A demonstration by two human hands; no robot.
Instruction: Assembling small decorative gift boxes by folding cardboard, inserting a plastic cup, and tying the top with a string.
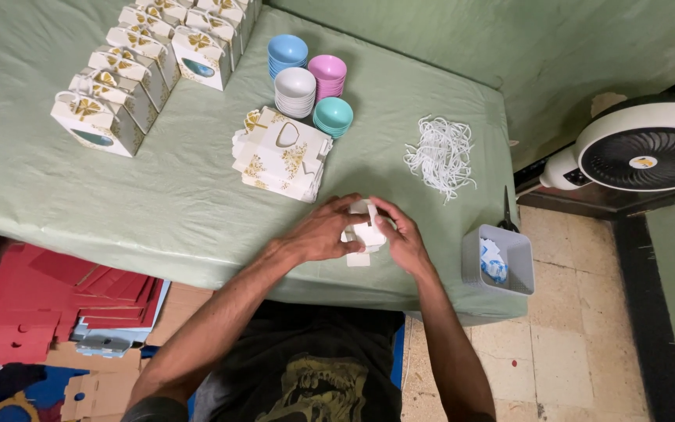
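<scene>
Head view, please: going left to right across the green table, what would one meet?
Finished gift boxes → flat box blanks → stacked bowls → white box in both hands → white strings → grey bin.

On the green-covered tabletop [158,203] we see two rows of assembled white-and-gold gift boxes [146,59] at far left, a stack of flat box blanks [281,155] near centre, and four stacks of small bowls [310,84] in blue, pink, white and teal. We note white cords [441,155] heaped to the right, a grey bin [500,259] at the edge, red card sheets [48,301] on the floor, and a white fan [641,148].
</scene>
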